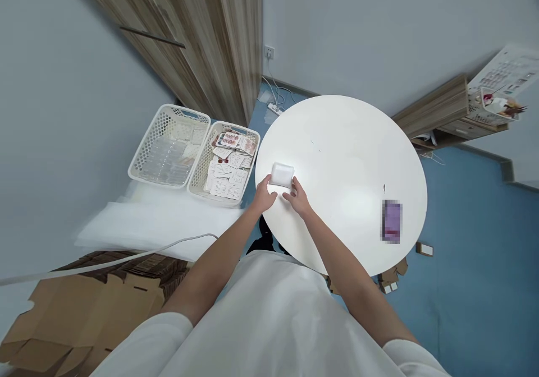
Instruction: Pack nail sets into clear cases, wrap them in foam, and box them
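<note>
A small white wrapped packet [282, 174] lies near the left edge of the round white table [345, 141]. My left hand [265, 196] is at its lower left corner, index finger stretched along the side and thumb held apart below. Mirroring it, my right hand [298, 198] has its fingertips by the packet's right side and its thumb apart from them. Whether the fingertips press on the packet or only rest beside it is hard to make out. Neither hand is wrapped round anything.
Left of the table stand a white basket [252, 185] of printed cards and another basket [133, 170] with clear plastic pieces. White sheeting [155, 220] and flattened cardboard [92, 315] lie nearer me. A blurred purple item [392, 221] is on the table's right. A cable [138, 261] crosses the sheeting.
</note>
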A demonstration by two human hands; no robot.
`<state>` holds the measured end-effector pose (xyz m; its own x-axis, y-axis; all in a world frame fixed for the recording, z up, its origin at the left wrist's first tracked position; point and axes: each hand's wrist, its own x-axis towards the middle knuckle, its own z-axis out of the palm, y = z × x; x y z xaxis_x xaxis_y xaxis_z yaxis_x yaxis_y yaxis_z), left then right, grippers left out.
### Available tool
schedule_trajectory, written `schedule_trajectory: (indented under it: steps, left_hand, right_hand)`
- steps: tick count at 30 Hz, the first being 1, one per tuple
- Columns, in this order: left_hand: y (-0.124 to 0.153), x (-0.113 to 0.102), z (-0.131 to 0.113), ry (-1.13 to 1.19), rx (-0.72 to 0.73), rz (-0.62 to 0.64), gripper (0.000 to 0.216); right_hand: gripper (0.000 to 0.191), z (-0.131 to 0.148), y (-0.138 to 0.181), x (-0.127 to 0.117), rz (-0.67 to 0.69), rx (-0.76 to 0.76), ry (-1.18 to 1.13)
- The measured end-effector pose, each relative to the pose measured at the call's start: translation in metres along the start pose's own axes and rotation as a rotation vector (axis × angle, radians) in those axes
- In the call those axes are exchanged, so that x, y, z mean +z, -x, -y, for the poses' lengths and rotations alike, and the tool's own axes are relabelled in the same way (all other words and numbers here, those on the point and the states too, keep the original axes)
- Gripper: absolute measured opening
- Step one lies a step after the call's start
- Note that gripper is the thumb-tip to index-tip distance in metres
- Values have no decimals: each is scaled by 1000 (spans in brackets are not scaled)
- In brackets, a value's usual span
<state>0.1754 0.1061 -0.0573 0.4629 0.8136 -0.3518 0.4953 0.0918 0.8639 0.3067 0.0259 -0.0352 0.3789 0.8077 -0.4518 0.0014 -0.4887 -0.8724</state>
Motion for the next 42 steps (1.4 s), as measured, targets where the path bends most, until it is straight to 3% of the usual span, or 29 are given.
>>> schedule_trajectory:
  steps: [17,22,29,36,42]
  left_hand:
    - [11,4,-9,-126,5,-42,64]
    - [19,11,-11,-193,22,-99,55]
    - [43,21,2,-300,84,-96,44]
    - [75,34,19,-397,182,-30,37]
    - [103,47,9,-362,112,-53,35]
  right_hand:
    - [81,-1,24,-24,-51,78,-32]
    - [70,-10,31,-32,-70,89,-27]
    - [36,-49,71,-50,-33,147,63]
    - [33,-75,121,-72,0,163,145]
    - [32,-75,131,-87,104,88,196]
